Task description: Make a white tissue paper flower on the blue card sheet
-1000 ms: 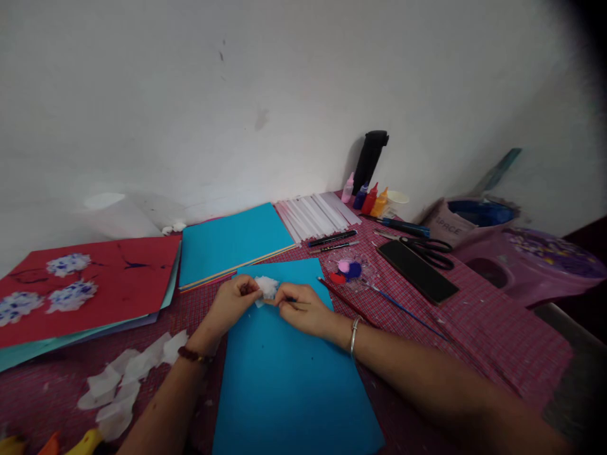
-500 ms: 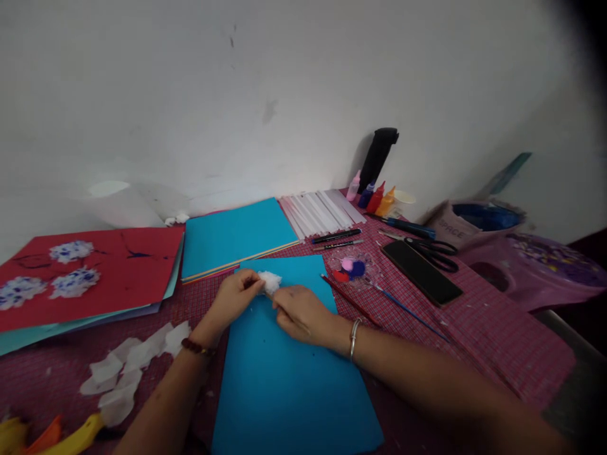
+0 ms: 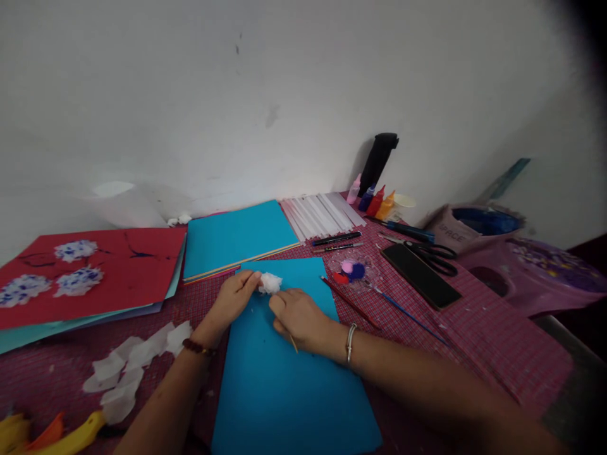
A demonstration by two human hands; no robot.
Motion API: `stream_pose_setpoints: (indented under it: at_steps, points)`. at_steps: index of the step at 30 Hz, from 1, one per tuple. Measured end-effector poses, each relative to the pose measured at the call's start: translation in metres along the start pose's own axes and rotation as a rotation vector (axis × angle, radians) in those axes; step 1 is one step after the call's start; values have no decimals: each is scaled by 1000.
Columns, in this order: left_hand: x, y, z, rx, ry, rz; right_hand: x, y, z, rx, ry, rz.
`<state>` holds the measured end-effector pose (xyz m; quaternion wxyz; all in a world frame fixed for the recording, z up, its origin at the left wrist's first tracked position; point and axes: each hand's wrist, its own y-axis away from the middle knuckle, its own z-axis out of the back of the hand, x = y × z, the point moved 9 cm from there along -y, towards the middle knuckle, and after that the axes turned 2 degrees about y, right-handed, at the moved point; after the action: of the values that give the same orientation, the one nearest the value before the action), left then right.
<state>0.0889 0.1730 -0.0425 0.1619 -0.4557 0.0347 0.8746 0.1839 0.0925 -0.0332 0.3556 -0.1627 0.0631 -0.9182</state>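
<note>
A sheet of blue paper lies in front of me. Over its upper part, a crumpled white tissue paper puff is pinched at its left side by my left hand. My right hand is closed round a thin wooden stick, whose tail shows below the fingers. The stick's other end is hidden by the hand, close beside the puff. Loose white tissue pieces lie left of the blue sheet, near my left forearm.
Behind are a stack of coloured paper and white strips. To the right lie a paint palette, paintbrush, red pencil, phone and scissors. Paint bottles stand at the wall; a red flower picture lies left.
My right hand has turned and drawn slightly away from the puff, so the stick's tail now shows below it. My left hand keeps its pinch on the tissue, and more of the puff shows.
</note>
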Motion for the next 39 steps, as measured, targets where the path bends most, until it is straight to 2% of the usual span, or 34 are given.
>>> stream_pose_setpoints:
  at_steps: [3,5,7,10,13,16,20,24,27,31,34,36,39]
  points:
    - [5,1,19,-53,187,109,-13,4,12,-147,-255,-78]
    - [5,8,48,-125,222,160,-36,10,19,-285,-527,-239]
    - [4,20,80,-147,146,191,-59,16,15,-363,-806,-425]
    - [15,54,129,-212,103,286,-70,16,6,-363,-1071,-545]
    - [27,98,155,-236,38,347,-66,12,5,-325,-1110,-509]
    - [29,137,150,-190,-113,313,-61,9,1,-281,-1106,-475]
    - [12,164,111,-59,-501,167,-59,9,-3,-267,-1073,-433]
    - [-4,166,70,14,-742,27,-57,8,-5,-245,-1059,-435]
    - [3,158,60,-9,-827,91,-56,8,-5,-241,-1055,-442]
    - [17,146,67,-73,-876,159,-55,8,-7,-217,-1063,-447]
    - [28,141,82,-89,-761,181,-50,8,-6,-180,-1013,-411]
    - [35,137,98,-115,-654,241,-44,6,-4,-160,-962,-358]
    - [15,121,118,-185,-497,147,-40,4,0,-156,-896,-299]
